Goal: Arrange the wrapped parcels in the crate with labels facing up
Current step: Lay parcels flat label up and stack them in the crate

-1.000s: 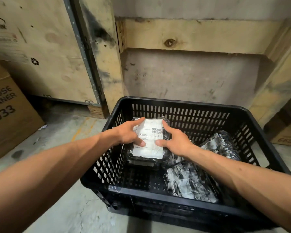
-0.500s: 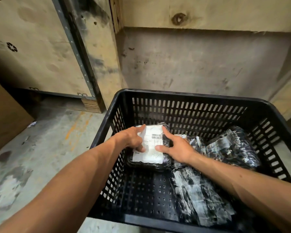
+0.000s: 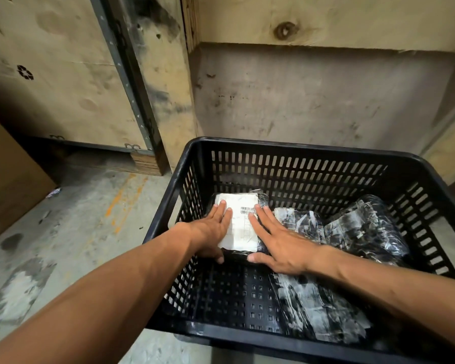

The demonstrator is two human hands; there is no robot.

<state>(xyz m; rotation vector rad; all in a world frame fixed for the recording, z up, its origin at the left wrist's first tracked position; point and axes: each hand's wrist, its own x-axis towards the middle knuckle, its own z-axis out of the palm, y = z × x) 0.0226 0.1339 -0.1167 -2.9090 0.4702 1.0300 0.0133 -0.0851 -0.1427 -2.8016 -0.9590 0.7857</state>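
A black slotted plastic crate (image 3: 294, 153) stands on the concrete floor. In its far left corner lies a black wrapped parcel (image 3: 243, 227) with its white barcode label facing up. My left hand (image 3: 216, 229) lies flat on the parcel's left side, fingers straight. My right hand (image 3: 276, 237) lies flat on its right side, fingers spread, thumb at the near edge. Three more plastic-wrapped parcels lie in the crate: one (image 3: 300, 222) beside my right hand, one (image 3: 365, 227) at the far right, one (image 3: 318, 308) near the front.
Plywood shipping boxes (image 3: 63, 74) stand behind and left of the crate, with a grey wall panel (image 3: 313, 101) between wooden boards. A brown cardboard carton (image 3: 8, 179) sits at the far left. Stained concrete floor (image 3: 76, 232) stretches left of the crate.
Both hands went from gripping the labelled parcel to lying flat on it. The parcel now rests low in the crate's far left corner. The camera has moved closer and lower.
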